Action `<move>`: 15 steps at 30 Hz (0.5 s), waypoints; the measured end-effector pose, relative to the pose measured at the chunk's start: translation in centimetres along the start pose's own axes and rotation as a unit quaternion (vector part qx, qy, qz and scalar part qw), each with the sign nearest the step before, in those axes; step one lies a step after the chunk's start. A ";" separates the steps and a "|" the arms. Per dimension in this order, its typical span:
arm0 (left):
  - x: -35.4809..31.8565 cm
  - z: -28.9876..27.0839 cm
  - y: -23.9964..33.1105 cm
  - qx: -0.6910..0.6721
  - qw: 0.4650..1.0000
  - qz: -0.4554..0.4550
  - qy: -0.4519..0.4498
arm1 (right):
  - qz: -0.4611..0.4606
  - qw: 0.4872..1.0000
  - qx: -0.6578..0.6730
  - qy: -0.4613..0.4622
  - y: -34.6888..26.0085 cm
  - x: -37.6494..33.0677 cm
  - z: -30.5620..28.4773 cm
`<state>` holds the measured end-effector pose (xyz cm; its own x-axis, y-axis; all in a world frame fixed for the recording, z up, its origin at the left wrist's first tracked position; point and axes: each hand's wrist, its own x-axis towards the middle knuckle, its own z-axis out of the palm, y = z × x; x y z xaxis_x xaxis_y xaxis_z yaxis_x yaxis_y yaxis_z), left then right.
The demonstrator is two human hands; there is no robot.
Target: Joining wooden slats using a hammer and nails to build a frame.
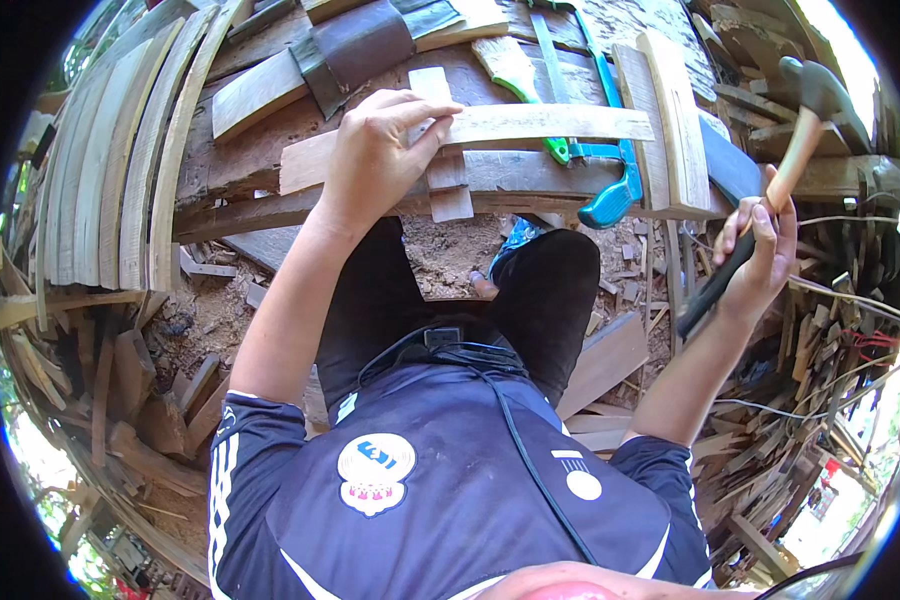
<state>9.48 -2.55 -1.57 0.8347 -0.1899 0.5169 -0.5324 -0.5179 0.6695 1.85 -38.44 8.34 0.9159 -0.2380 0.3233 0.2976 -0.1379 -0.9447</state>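
My left hand (385, 150) is closed in a pinch, thumb and fingertips together over a long pale wooden strip (560, 122); whatever sits between the fingertips is too small to make out. Under the strip a short wooden crosspiece (450, 190) runs crosswise, its ends showing above and below. In my right hand (760, 245) a hammer (800, 150) is gripped by its black lower handle, its dark metal head raised off to the right of the bench. Behind and below the strip lie a teal-framed hacksaw (615, 200) and a brush (510, 70) with a green handle.
A worn wooden workbench (270, 165) spans the front. Several slats (130, 150) stand stacked at its left, with more boards (670, 120) at right. A wood block (260, 95) lies beside a dark brown piece (365, 40). Offcuts (610, 370) and wood shavings cover the ground.
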 end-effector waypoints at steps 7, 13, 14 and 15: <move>-0.2 -0.2 0.0 0.016 1.000 -0.007 0.008 | 0.129 0.989 -0.015 -0.072 -0.3 -1.1 8.0; -0.3 -0.2 -0.1 0.007 1.000 -0.005 0.014 | 0.098 0.949 -0.173 -0.245 0.6 -1.6 13.4; -0.3 -0.3 -0.1 0.004 1.000 -0.019 0.013 | 0.074 0.943 -0.185 -0.265 0.9 -1.4 14.0; -0.3 -0.4 0.0 0.001 0.999 -0.032 0.011 | 0.051 0.939 -0.207 -0.268 1.0 -1.2 14.6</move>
<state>9.13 -2.16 -1.53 0.8638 -0.1368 0.4848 -0.4773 -0.5305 0.7006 4.95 -24.27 6.24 0.9709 0.2335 0.0525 0.1722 -0.5292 -0.8308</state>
